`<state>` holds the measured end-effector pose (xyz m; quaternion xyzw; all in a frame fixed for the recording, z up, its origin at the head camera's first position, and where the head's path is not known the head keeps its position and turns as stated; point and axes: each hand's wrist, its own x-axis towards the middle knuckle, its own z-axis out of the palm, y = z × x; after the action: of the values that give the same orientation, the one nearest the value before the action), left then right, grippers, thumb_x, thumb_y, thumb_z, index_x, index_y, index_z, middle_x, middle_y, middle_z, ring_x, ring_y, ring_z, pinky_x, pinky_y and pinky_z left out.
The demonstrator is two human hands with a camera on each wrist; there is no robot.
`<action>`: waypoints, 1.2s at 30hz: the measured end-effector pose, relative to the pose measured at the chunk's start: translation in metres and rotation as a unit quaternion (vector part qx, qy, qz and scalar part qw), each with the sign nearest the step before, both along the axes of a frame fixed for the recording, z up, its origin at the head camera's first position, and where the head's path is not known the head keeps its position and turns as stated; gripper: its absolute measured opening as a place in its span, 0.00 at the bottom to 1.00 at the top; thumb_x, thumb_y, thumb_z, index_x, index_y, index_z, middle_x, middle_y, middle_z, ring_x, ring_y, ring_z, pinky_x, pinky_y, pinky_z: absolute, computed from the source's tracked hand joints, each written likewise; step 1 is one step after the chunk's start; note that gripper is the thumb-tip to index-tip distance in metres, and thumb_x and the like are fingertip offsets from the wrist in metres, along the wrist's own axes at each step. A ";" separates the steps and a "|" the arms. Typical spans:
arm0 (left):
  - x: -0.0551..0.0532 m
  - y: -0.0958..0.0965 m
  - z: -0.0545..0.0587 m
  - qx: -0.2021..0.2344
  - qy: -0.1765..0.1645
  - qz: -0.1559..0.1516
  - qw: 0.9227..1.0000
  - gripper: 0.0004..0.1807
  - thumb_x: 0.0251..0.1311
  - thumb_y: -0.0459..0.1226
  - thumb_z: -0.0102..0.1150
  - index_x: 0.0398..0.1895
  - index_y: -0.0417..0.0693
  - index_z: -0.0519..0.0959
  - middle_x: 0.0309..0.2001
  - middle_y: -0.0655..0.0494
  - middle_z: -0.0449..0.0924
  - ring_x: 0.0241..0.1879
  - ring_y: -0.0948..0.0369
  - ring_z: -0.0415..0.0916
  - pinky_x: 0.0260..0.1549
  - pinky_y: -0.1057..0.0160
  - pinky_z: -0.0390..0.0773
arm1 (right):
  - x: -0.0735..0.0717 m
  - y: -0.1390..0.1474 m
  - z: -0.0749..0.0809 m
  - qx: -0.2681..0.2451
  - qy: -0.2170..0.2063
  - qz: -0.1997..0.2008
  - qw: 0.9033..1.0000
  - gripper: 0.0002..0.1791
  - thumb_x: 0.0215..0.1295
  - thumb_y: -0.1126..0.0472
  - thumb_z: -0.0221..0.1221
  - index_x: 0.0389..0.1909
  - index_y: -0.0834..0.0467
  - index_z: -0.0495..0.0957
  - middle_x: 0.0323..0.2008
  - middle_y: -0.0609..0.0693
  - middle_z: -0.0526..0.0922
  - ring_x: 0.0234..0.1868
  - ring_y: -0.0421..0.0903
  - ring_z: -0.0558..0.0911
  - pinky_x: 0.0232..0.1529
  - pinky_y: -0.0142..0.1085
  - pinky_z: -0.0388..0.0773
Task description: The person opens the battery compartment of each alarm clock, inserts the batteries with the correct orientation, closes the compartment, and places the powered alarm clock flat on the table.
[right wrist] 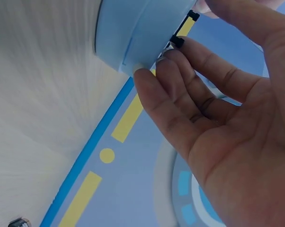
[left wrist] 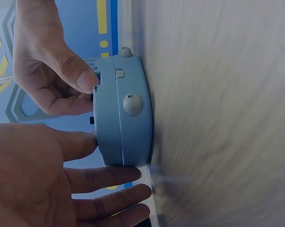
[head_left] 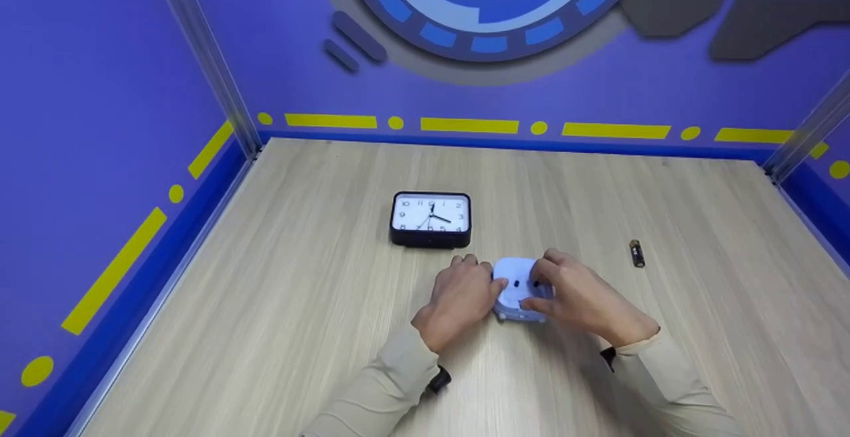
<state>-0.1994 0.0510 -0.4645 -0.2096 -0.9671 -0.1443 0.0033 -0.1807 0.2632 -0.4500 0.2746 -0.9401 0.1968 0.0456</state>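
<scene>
Head view: pale-blue case [head_left: 511, 269] on table [head_left: 265, 291], knobs up; gripped at left edge by fingers of left hand [head_left: 459, 296], at right by bent fingers of right hand [head_left: 579, 296]; black clock [head_left: 430, 218] beyond, battery [head_left: 637, 254] farther right.

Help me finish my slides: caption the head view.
Left hand and right hand grip a pale-blue device, black clock beyond, battery off to the right.

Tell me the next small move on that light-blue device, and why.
Perhaps have the right hand pry gently at the notch in the light-blue device: the right thumb sits there, the left hand grips it, and a loose battery lies off to the right.
</scene>
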 end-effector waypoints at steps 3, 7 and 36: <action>0.000 0.000 0.001 0.000 -0.003 0.003 1.000 0.21 0.78 0.52 0.57 0.47 0.43 0.88 0.40 0.49 0.82 0.42 0.52 0.78 0.39 0.54 0.78 | -0.001 0.000 -0.001 -0.002 -0.003 0.001 1.000 0.18 0.59 0.57 0.79 0.43 0.62 0.84 0.38 0.49 0.79 0.36 0.43 0.77 0.38 0.42 0.81; 0.000 0.000 0.000 0.001 -0.002 0.003 1.000 0.21 0.78 0.51 0.58 0.47 0.43 0.88 0.40 0.49 0.83 0.42 0.51 0.79 0.39 0.53 0.79 | -0.002 0.001 -0.002 -0.008 -0.008 0.001 1.000 0.19 0.57 0.57 0.80 0.42 0.61 0.84 0.37 0.47 0.78 0.35 0.43 0.76 0.36 0.38 0.79; 0.001 0.001 -0.002 0.018 0.004 0.006 1.000 0.19 0.77 0.50 0.60 0.42 0.42 0.89 0.37 0.50 0.82 0.40 0.52 0.80 0.38 0.55 0.78 | -0.008 0.004 -0.008 -0.051 -0.027 0.003 0.998 0.18 0.53 0.58 0.82 0.37 0.59 0.84 0.34 0.44 0.77 0.34 0.42 0.76 0.35 0.34 0.78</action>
<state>-0.1983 0.0519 -0.4661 -0.2044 -0.9656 -0.1604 0.0120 -0.1889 0.2676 -0.4576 0.2692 -0.9289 0.2521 0.0336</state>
